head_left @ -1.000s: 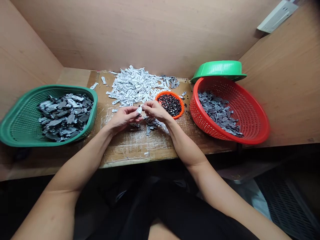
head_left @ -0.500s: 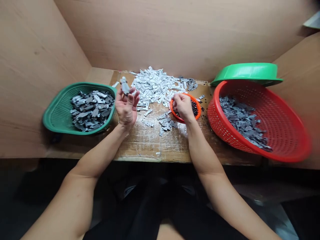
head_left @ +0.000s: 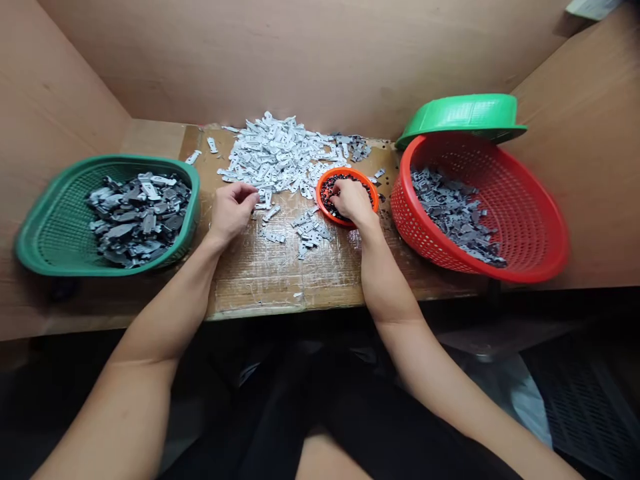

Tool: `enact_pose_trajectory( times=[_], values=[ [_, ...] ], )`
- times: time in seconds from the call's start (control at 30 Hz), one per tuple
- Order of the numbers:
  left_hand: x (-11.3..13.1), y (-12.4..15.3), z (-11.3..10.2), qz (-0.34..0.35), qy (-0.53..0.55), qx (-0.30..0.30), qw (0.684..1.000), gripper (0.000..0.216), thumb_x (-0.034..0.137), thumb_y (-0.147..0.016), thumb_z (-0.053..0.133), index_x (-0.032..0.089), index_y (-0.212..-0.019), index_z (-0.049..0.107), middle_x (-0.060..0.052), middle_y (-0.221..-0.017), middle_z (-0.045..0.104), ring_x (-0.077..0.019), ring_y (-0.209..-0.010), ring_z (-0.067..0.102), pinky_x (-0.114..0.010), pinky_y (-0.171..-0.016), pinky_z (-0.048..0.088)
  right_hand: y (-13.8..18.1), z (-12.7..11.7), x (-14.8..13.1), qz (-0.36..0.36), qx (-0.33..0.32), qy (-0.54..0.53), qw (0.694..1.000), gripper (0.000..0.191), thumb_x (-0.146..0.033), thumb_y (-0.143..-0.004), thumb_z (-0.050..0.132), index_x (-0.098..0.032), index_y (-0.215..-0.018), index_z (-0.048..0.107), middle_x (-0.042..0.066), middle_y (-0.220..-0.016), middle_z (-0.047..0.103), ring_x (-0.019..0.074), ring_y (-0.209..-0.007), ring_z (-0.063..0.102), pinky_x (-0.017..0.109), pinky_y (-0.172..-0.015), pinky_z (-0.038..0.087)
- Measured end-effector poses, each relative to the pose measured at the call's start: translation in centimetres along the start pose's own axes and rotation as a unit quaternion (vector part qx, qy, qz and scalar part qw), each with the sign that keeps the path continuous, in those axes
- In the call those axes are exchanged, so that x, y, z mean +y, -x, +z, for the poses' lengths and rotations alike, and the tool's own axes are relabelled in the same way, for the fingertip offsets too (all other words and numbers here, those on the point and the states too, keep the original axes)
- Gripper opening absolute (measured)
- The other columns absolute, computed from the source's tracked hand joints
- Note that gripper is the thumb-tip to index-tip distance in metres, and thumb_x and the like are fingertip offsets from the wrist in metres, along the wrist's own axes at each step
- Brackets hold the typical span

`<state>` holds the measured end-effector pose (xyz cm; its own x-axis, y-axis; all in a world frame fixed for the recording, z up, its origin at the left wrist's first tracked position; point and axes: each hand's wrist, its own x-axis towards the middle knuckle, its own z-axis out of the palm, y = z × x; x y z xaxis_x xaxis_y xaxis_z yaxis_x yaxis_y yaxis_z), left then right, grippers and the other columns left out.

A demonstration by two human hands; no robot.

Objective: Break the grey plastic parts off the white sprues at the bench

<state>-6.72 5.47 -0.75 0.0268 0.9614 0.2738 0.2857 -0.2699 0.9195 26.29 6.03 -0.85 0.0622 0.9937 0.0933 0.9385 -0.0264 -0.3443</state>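
My left hand (head_left: 233,212) is at the near left edge of a heap of flat silver metal pieces (head_left: 280,153). Its thumb and fingers are curled together, tips against the pieces; what they pinch is hard to make out. Over a small orange bowl (head_left: 374,207) is my right hand (head_left: 351,200), its fingertips closed down among many tiny black parts (head_left: 331,183). Whether a part is between those fingers is hidden. A smaller cluster of metal pieces (head_left: 311,230) lies between the hands.
On the left stands a green basket (head_left: 45,227) holding grey and dark assembled pieces (head_left: 143,217). A tilted red basket (head_left: 530,207) with more metal pieces is at right, a bright green basin (head_left: 465,113) behind it. Wooden panels (head_left: 225,60) enclose the cardboard-covered table (head_left: 260,287).
My left hand has turned over and come down to the metal heap; the piece it held up no longer shows there. My right hand stays at the bowl, fingers lower in it. The view has shifted.
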Motion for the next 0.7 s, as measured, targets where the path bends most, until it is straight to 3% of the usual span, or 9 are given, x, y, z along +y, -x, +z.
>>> enact_pose_trajectory(
  times=[0.13, 0.23, 0.3, 0.4, 0.47, 0.53, 0.6, 0.7],
  values=[
    [-1.5, 0.3, 1.2, 0.084, -0.151, -0.08, 0.982, 0.01, 0.028, -0.083, 0.088, 0.025, -0.084, 0.079, -0.01, -0.096, 0.074, -0.0332, -0.1, 0.068, -0.048, -0.105, 0.053, -0.2, 0.4, -0.3, -0.015, 0.002, -0.002, 1.0, 0.029, -0.01, -0.095, 0.067, -0.014, -0.118, 0.085, 0.021, -0.116, 0.081, 0.0366, -0.111, 0.073, 0.055, -0.104, 0.058],
    [-2.5, 0.3, 2.4, 0.094, -0.19, -0.128, 0.969, 0.016, 0.029, -0.082, 0.086, 0.026, -0.076, 0.072, -0.012, -0.095, 0.066, -0.0379, -0.106, 0.064, -0.054, -0.11, 0.05, -0.3, 0.4, -0.3, -0.024, -0.002, -0.019, 1.0, 0.028, -0.007, -0.094, 0.063, -0.013, -0.111, 0.085, 0.02, -0.113, 0.081, 0.0347, -0.109, 0.073, 0.054, -0.104, 0.059],
    [-2.8, 0.2, 2.6, 0.093, -0.194, -0.132, 0.968, 0.021, 0.028, -0.085, 0.081, 0.027, -0.072, 0.065, -0.012, -0.092, 0.063, -0.0386, -0.104, 0.063, -0.055, -0.108, 0.05, -0.3, 0.2, -0.1, -0.025, 0.007, -0.037, 0.999, 0.025, -0.007, -0.094, 0.063, -0.014, -0.106, 0.084, 0.019, -0.108, 0.08, 0.0333, -0.106, 0.073, 0.054, -0.103, 0.059],
    [-2.5, 0.0, 2.3, 0.095, -0.17, -0.079, 0.978, 0.02, 0.024, -0.086, 0.079, 0.028, -0.076, 0.062, -0.012, -0.092, 0.067, -0.037, -0.103, 0.064, -0.053, -0.106, 0.051, -0.3, 0.0, 0.0, -0.025, 0.009, -0.053, 0.998, 0.02, -0.009, -0.096, 0.065, -0.014, -0.101, 0.084, 0.019, -0.105, 0.08, 0.033, -0.103, 0.072, 0.054, -0.101, 0.058],
    [-2.0, 0.0, 1.9, 0.055, -0.104, -0.052, 0.992, 0.017, 0.024, -0.088, 0.081, 0.027, -0.081, 0.066, -0.01, -0.09, 0.07, -0.0316, -0.095, 0.066, -0.047, -0.095, 0.055, -0.2, -0.2, -0.1, -0.031, -0.003, -0.055, 0.998, 0.02, -0.008, -0.096, 0.065, -0.014, -0.101, 0.084, 0.019, -0.104, 0.08, 0.0331, -0.102, 0.072, 0.054, -0.102, 0.057],
    [-1.3, 0.1, 1.7, -0.034, 0.013, -0.054, 0.998, 0.016, 0.03, -0.091, 0.083, 0.025, -0.089, 0.068, -0.008, -0.087, 0.073, -0.0255, -0.082, 0.069, -0.038, -0.074, 0.054, -0.1, -0.2, -0.2, -0.036, -0.013, -0.053, 0.998, 0.021, -0.007, -0.096, 0.064, -0.014, -0.101, 0.084, 0.018, -0.104, 0.08, 0.033, -0.103, 0.072, 0.053, -0.102, 0.056],
    [-0.5, 0.3, 1.5, -0.127, 0.134, -0.076, 0.98, 0.023, 0.037, -0.092, 0.088, 0.025, -0.095, 0.068, -0.008, -0.086, 0.078, -0.022, -0.075, 0.072, -0.03, -0.059, 0.047, -0.1, -0.1, -0.2, -0.031, -0.017, -0.05, 0.998, 0.022, -0.007, -0.096, 0.063, -0.014, -0.1, 0.083, 0.018, -0.103, 0.08, 0.033, -0.104, 0.072, 0.052, -0.101, 0.056],
    [0.7, 0.6, 1.4, -0.193, 0.214, -0.104, 0.952, 0.034, 0.04, -0.084, 0.099, 0.022, -0.094, 0.071, -0.009, -0.088, 0.082, -0.0192, -0.074, 0.076, -0.024, -0.053, 0.044, -0.2, 0.0, -0.1, -0.017, -0.005, -0.049, 0.999, 0.024, -0.008, -0.101, 0.06, -0.016, -0.103, 0.083, 0.019, -0.106, 0.08, 0.0338, -0.107, 0.071, 0.051, -0.101, 0.056]
  ],
)
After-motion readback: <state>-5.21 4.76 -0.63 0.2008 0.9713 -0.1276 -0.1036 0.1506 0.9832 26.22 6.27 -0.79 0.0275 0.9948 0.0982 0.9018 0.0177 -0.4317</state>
